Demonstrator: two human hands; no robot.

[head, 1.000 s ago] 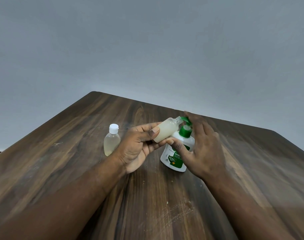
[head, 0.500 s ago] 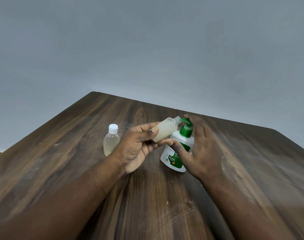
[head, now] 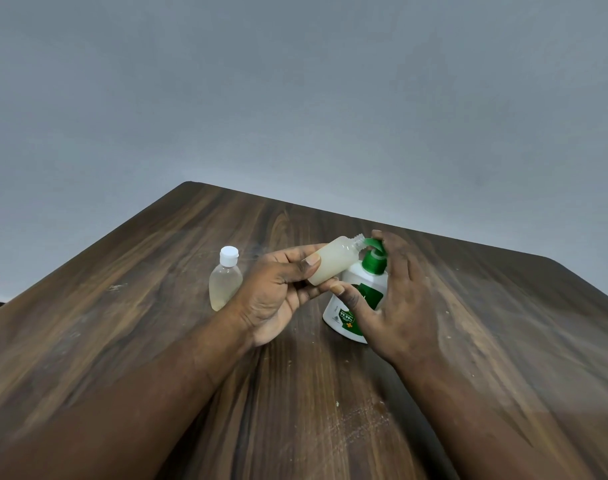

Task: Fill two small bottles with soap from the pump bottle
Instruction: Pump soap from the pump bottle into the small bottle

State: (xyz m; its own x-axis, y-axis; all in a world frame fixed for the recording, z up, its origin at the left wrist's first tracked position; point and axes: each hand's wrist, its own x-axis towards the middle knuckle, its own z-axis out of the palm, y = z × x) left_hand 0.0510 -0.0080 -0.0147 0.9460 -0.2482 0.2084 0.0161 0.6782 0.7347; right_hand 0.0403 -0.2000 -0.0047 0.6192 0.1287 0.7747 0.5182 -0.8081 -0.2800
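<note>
My left hand [head: 278,292] holds a small uncapped bottle [head: 333,259] of pale soap, tilted so its threaded neck meets the green nozzle. The white pump bottle [head: 356,292] with a green label and green pump head [head: 374,256] stands on the wooden table [head: 157,306]. My right hand [head: 396,299] wraps the pump bottle, fingers on top of the pump head, thumb on the label. A second small bottle [head: 225,280] with a white cap stands upright to the left, holding pale liquid, apart from both hands.
The dark wooden table ends at a far edge [head: 330,213] just behind the bottles, with a plain grey wall beyond. Pale scuffs and specks [head: 361,420] mark the tabletop near me.
The pump head has gone down and come back up slightly under my right fingers. The small bottle stays at the nozzle. The capped bottle has not moved.
</note>
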